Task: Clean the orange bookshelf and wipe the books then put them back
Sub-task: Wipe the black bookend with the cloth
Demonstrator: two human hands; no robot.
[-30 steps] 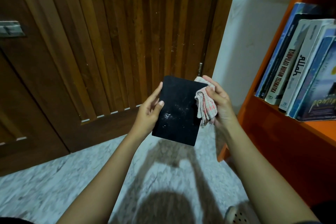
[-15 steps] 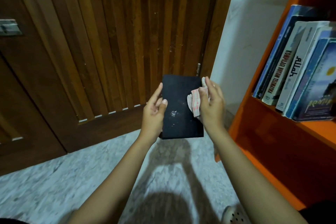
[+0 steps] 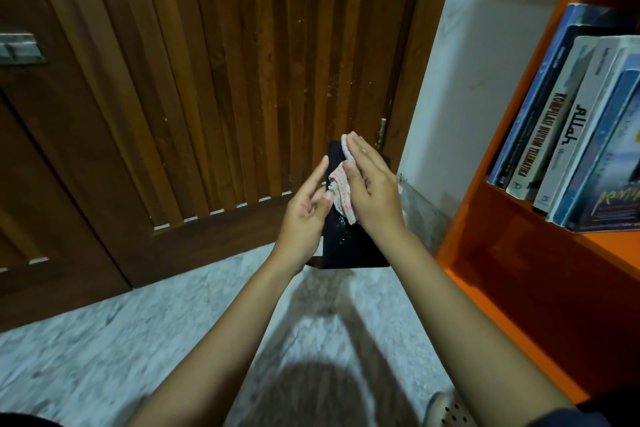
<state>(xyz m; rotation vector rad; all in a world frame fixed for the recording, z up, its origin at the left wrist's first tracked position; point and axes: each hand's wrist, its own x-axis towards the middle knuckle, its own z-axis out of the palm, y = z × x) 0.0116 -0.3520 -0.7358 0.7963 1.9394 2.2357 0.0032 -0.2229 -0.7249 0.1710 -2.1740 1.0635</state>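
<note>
Black book [image 3: 349, 246]: upright in front of the wooden door [image 3: 214, 80], above the marble floor [image 3: 104, 340], just left of the orange bookshelf [image 3: 519, 253]. White specks on the lower cover. Upper cover mostly hidden behind both hands.

Left hand [image 3: 304, 215]: at the book's left edge, thumb across the cover, forefinger extended upward along the edge. Grip closed on the black book.

Right hand [image 3: 372, 191]: laid over the upper cover, palm down. Grip closed on the cloth [image 3: 341, 192], pressed flat against the book.

Cloth: white with red checks, bunched; one part out past the fingertips at the top, another hanging below the thumb, touching the cover.

Row of books [image 3: 571, 135]: on the upper shelf of the bookshelf, leaning left, spines outward. One white spine lettered "Allah", another "KOMPILASI HUKUM TELEMATIKA". Blue spines at either side.

Lower shelf compartment: orange, in shadow; contents not discernible.

White wall [image 3: 485, 45]: between door frame and bookshelf.

Sandal [image 3: 446, 411]: pale, perforated, at bottom edge, partly out of view.
</note>
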